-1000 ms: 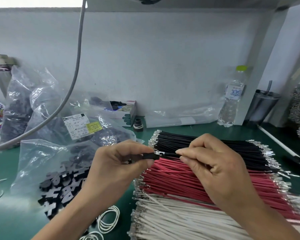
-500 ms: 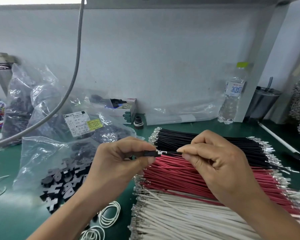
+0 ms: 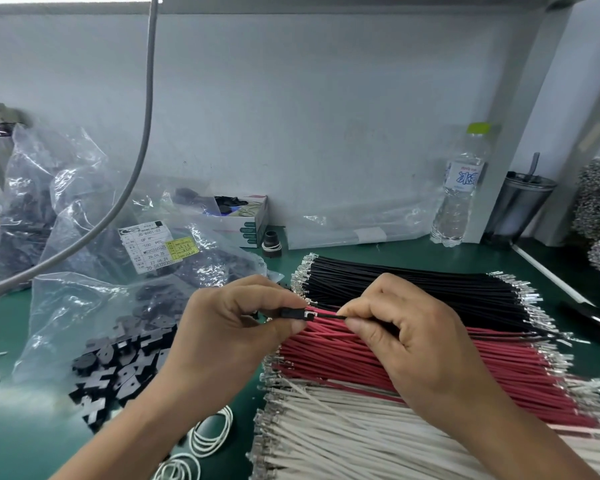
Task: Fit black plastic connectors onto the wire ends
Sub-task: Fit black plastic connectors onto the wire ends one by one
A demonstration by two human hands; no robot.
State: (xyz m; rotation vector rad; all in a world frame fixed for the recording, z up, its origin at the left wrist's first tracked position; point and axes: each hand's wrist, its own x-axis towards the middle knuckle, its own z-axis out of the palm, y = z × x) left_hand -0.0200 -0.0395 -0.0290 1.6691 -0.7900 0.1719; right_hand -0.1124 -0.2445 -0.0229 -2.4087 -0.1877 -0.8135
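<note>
Your left hand (image 3: 238,327) pinches a black plastic connector (image 3: 293,313) between thumb and fingers, its open mouth turned toward your right. Your right hand (image 3: 400,336) pinches a single black wire (image 3: 329,316) just behind its metal terminal (image 3: 310,314), and the terminal sits right at the connector's mouth — whether it has started to enter I cannot tell. Both hands hover above the wire stacks in the middle of the desk (image 3: 18,431), over the seam between the black wires (image 3: 413,284) and the red wires (image 3: 430,362).

The step, as I read it, is seating this terminal. Keep your right pinch close to the terminal, as it is now; a wire this thin will likely buckle if you push from farther back. Hold the connector level and in line with the wire so the terminal goes in straight. If it resists, roll the wire between your fingertips rather than forcing it — the crimp probably fits one way only. Push until it seats, then give a light tug to check.

More connectors lie spilled from the clear bag (image 3: 94,317) toward the desk's left front, within reach of your left hand, and the white wires (image 3: 354,441) wait along the front edge.
</note>
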